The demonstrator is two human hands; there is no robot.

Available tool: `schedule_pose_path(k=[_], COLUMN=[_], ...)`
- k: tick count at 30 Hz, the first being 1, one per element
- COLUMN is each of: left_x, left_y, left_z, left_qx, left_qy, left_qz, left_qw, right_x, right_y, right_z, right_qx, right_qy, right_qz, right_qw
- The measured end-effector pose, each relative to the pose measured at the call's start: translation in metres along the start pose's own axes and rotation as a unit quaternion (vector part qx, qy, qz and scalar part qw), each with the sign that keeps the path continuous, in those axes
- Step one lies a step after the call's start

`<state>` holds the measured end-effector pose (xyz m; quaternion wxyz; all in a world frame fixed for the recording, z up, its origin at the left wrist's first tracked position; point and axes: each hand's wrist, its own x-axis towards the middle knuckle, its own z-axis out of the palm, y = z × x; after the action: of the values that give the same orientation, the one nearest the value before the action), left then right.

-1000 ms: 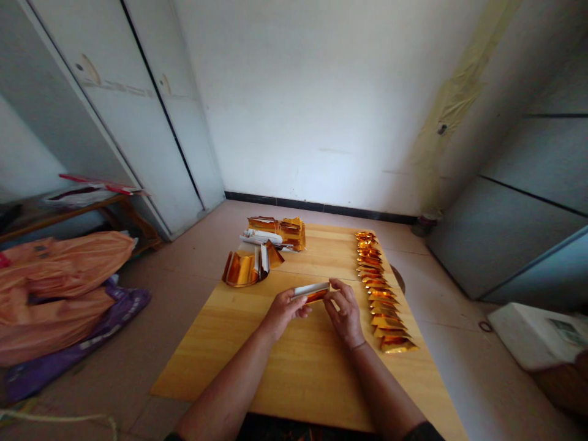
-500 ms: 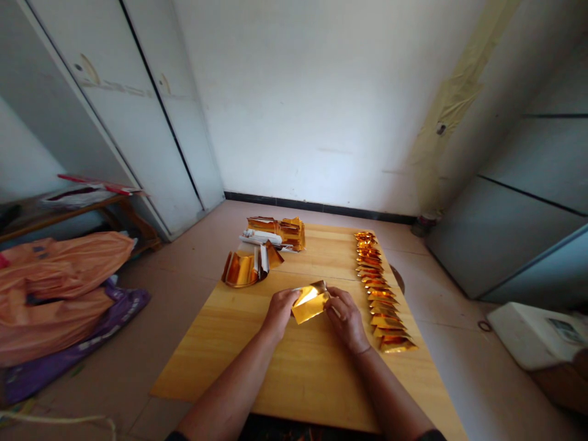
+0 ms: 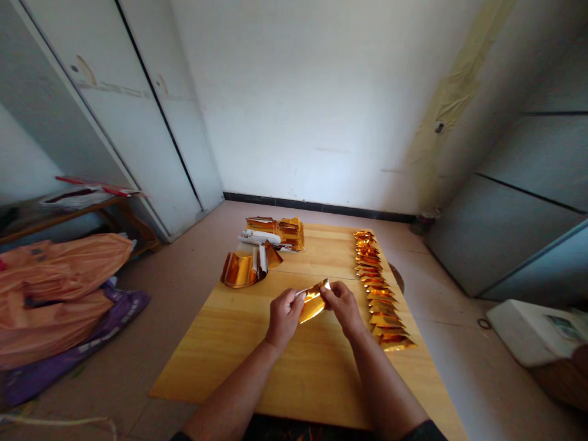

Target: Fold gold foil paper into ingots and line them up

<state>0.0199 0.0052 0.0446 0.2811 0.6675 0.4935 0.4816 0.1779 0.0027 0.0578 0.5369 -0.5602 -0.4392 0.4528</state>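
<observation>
Over the middle of the wooden table I hold a small sheet of gold foil paper between both hands. My left hand pinches its left end, fingers closed. My right hand pinches its right end, fingers closed too. The sheet curves downward between them, its shiny gold face toward me. A long row of several folded gold pieces runs along the table's right side, close to my right hand.
A curled stack of gold sheets and more gold and white packs lie at the table's far left. Orange and purple bags sit on the floor to the left. A white box stands at the right, cupboard doors behind.
The foil sheet went from a flat strip held level to a turned, curved sheet showing its gold face. Both hands shifted slightly and lifted a little.
</observation>
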Motion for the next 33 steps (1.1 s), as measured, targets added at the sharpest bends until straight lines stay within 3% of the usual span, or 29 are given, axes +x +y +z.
schedule_pose_path(k=[4,14,22,26,29,31,33], left_x=[0.001,0.006,0.011,0.015,0.020,0.025,0.030], left_y=[0.000,-0.004,-0.008,-0.011,-0.019,-0.025,-0.029], left_z=[-0.002,-0.003,-0.007,-0.010,-0.011,-0.011,-0.011], left_qx=[0.005,-0.134,-0.167,-0.169,-0.153,-0.073,0.096], left_qy=[0.019,0.021,-0.015,-0.072,-0.129,-0.162,-0.178], left_qz=[0.000,-0.142,-0.143,-0.144,-0.133,-0.109,-0.071], left_qw=[1.000,0.980,0.975,0.972,0.971,0.978,0.977], right_x=[-0.003,-0.008,-0.007,-0.003,0.001,0.004,0.005], right_y=[0.002,0.001,0.005,0.010,0.015,0.019,0.023], right_z=[0.003,0.007,0.006,0.000,-0.003,-0.004,-0.003], right_qx=[0.032,0.119,0.163,0.118,0.073,-0.003,-0.132], right_qy=[-0.003,0.006,-0.018,-0.056,-0.046,-0.034,-0.016], right_qz=[0.000,-0.032,0.001,0.018,0.026,0.013,-0.018], right_qw=[0.999,0.992,0.986,0.991,0.996,0.999,0.991])
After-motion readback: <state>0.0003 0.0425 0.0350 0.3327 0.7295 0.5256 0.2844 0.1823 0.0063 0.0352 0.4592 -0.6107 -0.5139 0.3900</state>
